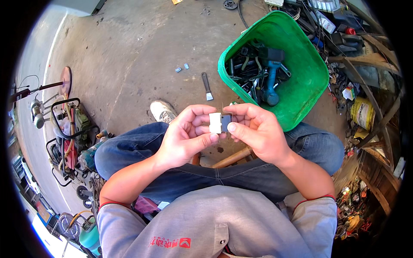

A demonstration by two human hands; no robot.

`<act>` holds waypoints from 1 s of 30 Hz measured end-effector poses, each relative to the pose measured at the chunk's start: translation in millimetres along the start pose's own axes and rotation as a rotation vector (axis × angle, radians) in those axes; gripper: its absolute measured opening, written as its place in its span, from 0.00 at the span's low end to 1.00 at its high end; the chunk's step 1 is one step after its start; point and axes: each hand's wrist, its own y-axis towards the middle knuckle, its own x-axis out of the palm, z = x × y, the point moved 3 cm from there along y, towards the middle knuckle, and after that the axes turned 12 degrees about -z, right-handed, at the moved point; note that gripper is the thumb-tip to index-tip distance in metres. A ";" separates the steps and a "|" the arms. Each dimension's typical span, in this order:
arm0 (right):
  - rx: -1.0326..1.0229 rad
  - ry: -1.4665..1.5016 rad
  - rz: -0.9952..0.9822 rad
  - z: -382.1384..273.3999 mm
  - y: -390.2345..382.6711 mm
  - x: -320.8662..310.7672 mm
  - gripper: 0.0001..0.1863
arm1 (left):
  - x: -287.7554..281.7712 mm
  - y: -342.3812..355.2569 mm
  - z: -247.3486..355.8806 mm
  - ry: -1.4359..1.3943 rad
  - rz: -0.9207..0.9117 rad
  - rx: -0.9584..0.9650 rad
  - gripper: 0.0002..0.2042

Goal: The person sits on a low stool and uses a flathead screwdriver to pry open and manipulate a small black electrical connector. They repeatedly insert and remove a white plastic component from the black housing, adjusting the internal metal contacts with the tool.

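Observation:
Between my two hands, above my lap, is a small part with a white block on its left and a dark block on its right. My left hand grips the white side between thumb and fingers. My right hand pinches the dark side, thumb on top. Thin wire-like metal pieces stick out near the right fingertips. How the two blocks join cannot be made out. A scraper with a dark handle lies on the ground beyond my hands, and two small bluish pieces lie farther off.
A green bin at the right front holds a blue-bodied power tool and several hand tools. Machines with black tube frames stand at the left. Piled scrap and a yellow bucket line the right. Concrete floor stretches ahead.

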 end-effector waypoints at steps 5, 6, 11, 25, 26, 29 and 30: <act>-0.071 -0.085 0.029 -0.3 -1.1 4.2 0.15 | 0.2 -0.7 -0.7 -0.009 -0.008 0.029 0.22; -0.089 -0.088 0.034 0.4 -1.5 4.2 0.15 | 0.9 -0.4 -0.9 -0.010 -0.010 0.047 0.22; -0.127 -0.192 0.049 0.9 -2.9 5.0 0.14 | 0.2 -0.8 -2.1 -0.009 -0.028 0.131 0.19; -0.234 -0.327 0.075 -3.3 -2.8 7.0 0.15 | 1.6 -0.4 2.1 -0.004 -0.018 0.188 0.15; -0.229 -0.332 0.072 -4.2 -2.9 7.5 0.15 | 1.5 -0.5 1.9 -0.008 -0.017 0.185 0.15; -0.243 -0.383 0.061 -5.2 -3.4 6.5 0.15 | 2.4 -0.4 3.3 0.014 -0.027 0.187 0.15; -0.254 -0.407 0.057 -5.7 -3.5 6.1 0.15 | 2.8 -0.3 4.1 0.032 -0.020 0.189 0.15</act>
